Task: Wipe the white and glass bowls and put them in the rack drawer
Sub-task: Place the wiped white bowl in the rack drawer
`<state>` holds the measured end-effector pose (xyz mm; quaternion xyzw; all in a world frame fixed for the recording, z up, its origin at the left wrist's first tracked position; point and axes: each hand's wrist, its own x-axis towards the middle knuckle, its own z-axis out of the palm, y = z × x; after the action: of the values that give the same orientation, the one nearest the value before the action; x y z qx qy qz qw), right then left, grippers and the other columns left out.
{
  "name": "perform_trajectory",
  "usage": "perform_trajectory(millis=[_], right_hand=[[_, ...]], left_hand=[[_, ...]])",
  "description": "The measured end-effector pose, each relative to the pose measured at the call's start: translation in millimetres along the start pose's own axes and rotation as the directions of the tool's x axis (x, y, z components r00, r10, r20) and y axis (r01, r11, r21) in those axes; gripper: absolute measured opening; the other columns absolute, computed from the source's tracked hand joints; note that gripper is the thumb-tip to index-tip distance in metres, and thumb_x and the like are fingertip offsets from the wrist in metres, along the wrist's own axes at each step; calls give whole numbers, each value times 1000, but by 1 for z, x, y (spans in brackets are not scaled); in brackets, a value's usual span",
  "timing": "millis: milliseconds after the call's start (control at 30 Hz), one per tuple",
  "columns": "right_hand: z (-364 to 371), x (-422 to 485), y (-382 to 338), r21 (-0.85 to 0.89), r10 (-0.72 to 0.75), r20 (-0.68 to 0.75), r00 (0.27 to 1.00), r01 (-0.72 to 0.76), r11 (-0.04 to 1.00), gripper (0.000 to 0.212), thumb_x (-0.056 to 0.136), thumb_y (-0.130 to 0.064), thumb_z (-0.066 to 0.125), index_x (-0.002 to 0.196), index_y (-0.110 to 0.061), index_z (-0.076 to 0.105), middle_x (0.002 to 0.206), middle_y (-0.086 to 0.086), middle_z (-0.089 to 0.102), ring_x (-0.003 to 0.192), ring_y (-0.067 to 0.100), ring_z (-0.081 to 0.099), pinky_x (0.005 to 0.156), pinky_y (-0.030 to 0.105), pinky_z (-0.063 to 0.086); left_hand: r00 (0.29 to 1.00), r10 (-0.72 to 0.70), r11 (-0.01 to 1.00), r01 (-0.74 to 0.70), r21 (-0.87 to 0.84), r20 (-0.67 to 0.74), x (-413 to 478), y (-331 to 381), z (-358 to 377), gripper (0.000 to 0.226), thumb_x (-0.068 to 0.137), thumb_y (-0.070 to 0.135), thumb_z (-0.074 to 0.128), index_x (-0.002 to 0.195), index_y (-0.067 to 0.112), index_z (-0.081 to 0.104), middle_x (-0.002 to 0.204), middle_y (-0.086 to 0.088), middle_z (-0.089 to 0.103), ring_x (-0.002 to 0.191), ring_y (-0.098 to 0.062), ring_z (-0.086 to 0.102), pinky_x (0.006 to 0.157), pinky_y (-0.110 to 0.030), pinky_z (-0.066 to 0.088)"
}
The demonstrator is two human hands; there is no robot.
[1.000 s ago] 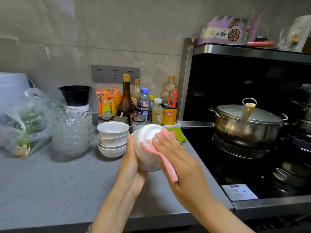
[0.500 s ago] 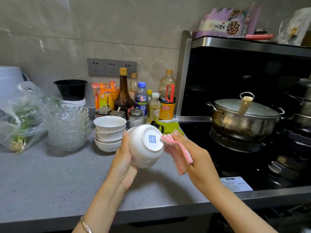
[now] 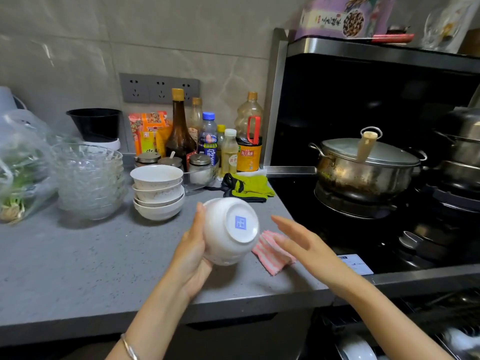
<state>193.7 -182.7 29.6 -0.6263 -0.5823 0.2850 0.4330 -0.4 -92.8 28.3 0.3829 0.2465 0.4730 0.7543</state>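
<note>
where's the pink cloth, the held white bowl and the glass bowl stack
pink cloth [image 3: 271, 255]: head view, middle of its striped face
white bowl [image 3: 233, 229]: head view, upturned base beside the blue mark
glass bowl stack [image 3: 89, 181]: head view, side of the stack

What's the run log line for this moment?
left hand: holds white bowl | right hand: open, empty | pink cloth: on counter beside bowl

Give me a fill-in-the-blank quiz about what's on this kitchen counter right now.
The left hand holds a white bowl whose base mark is ____.
The open right hand hovers by a striped cloth coloured ____.
The stacked white bowls stand beside a stack of bowls made of ____.
Missing: blue; pink; glass.
</note>
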Motion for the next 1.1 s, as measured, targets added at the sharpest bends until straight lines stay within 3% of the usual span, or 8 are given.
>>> perform_trajectory(millis=[167,333,500,733,833,900,1000,1100], right_hand=[[-24,-27,16,347,-17,84,996,-13,938,78,73,-62,69,139,-29,46,141,-8,51,130,10,48,109,36,38],[-68,-78,45,547,45,165,985,-130,827,71,83,-52,65,141,-16,45,138,13,54,126,30,52,105,41,43],[-106,-136,79,578,182,32,983,-167,799,78,69,-56,77,130,-12,57,117,9,66,105,20,65,87,29,52],[-149,-204,148,639,373,-83,924,-238,732,70,67,-43,83,127,-14,61,123,13,64,107,22,62,86,29,53],[-157,-218,184,625,484,-113,868,-317,713,73,63,-40,86,125,-12,61,122,13,65,106,21,63,86,28,53],[-161,-220,206,599,564,-141,814,-383,703,64,70,-37,82,125,-12,60,119,11,67,106,22,64,87,30,52],[-167,-213,239,574,669,-197,717,-469,671,28,90,-26,62,117,-18,65,119,9,67,109,25,61,99,40,43],[-169,-196,271,489,721,-220,657,-565,665,20,94,-27,56,110,-21,67,114,8,68,109,27,60,97,41,43]], left_hand=[[984,-103,991,90,95,146,-20,-31,41,70,73,60,53,122,11,60,112,-10,71,105,-19,67,94,-41,51],[924,-190,981,166,99,330,-28,-80,85,89,25,62,89,98,14,72,96,-4,75,87,-13,71,68,-27,58],[823,-283,959,228,170,493,-38,-144,123,76,40,63,86,102,21,75,111,-10,71,100,-17,68,78,-26,56],[736,-496,822,226,523,461,-43,-249,138,62,73,61,56,119,20,62,113,-5,71,107,-18,65,76,-21,53],[776,-511,724,156,672,370,-38,-299,131,45,89,40,57,127,18,54,125,-3,64,106,-10,62,82,-20,50],[808,-436,545,-114,831,397,-35,-330,118,47,93,37,55,136,19,46,139,0,52,120,-9,51,100,-22,39],[736,-460,258,-424,868,496,-31,-366,95,73,91,58,47,150,20,25,156,5,24,143,-12,22,117,-28,18],[709,-506,48,-545,837,491,-23,-392,83,106,69,87,5,153,22,6,161,7,4,147,-12,5,119,-37,2]])
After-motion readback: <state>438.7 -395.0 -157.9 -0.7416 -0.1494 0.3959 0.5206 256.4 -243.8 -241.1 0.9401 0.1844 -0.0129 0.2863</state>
